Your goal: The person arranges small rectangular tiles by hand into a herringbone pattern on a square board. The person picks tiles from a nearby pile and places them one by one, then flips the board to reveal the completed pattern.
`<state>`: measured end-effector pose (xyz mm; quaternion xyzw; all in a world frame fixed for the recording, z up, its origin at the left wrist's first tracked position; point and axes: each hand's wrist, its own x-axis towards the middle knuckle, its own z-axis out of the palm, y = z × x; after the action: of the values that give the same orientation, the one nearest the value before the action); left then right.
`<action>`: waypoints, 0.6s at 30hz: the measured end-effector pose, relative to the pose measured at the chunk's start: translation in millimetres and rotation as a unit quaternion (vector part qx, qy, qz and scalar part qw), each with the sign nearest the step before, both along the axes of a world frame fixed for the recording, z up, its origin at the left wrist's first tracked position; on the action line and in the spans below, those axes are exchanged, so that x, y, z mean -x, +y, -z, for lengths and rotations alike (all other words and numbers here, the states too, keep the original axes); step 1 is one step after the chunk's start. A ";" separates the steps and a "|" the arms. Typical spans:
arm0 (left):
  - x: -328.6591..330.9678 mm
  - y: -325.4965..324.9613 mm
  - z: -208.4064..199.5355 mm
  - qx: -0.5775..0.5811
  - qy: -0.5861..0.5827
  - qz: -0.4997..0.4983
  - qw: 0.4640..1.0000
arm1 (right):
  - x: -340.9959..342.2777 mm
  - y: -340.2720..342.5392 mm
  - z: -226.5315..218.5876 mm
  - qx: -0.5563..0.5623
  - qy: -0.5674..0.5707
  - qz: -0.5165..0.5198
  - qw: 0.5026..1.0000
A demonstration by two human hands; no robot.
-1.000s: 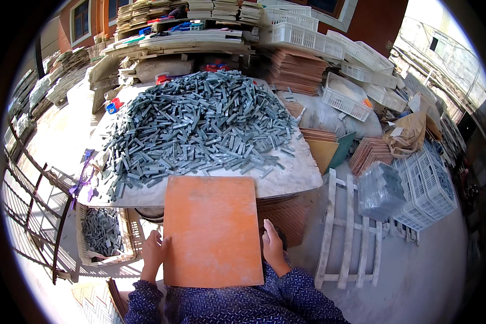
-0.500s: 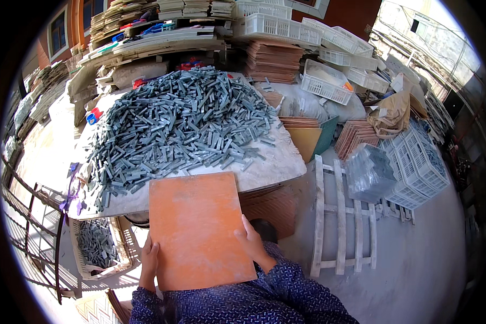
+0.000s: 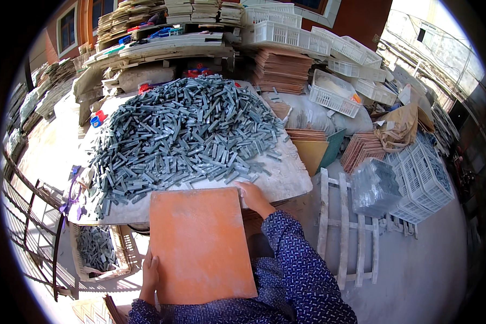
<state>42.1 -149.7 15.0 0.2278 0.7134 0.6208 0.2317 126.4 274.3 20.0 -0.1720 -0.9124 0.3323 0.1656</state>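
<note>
A flat, square orange board lies in front of me, its far edge against the front edge of a pale, dusty table. My left hand grips the board's left edge, thumb on top and the other fingers hidden beneath. At the board's far right corner is my right hand, reaching over the table's edge with its fingers stretched out and nothing visible in them. Close beyond these fingers spreads a big heap of small grey-green strips, stone-like in look, covering most of the tabletop.
Below the table's left end stands a cream plastic basket of similar strips. On the right are a pale wooden pallet, a plastic-wrapped block and white crates. Reddish boards are stacked behind the table. A metal railing stands left.
My right hand has left the board's right edge and moved forward to its far corner by the table. The left hand still holds the board, which sits slightly lower in view.
</note>
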 end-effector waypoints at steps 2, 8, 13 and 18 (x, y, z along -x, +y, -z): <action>4.3 1.0 9.1 0.010 0.010 0.012 1.000 | 10.5 21.8 13.7 -0.051 0.018 -0.010 0.998; 2.3 -1.6 14.1 0.013 0.003 -0.015 1.000 | 26.9 32.1 13.6 0.276 -0.041 0.071 0.958; 0.3 -5.8 12.1 0.023 -0.010 -0.030 0.999 | 41.7 30.0 -9.8 0.237 -0.133 0.078 0.959; -1.5 -1.4 8.4 0.021 0.004 -0.037 0.999 | 48.5 38.9 5.2 0.246 -0.141 0.126 0.951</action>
<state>43.6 -151.1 6.6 0.1986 0.7348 0.6133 0.2107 77.9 313.2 14.9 -0.3664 -0.7872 0.4952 0.0286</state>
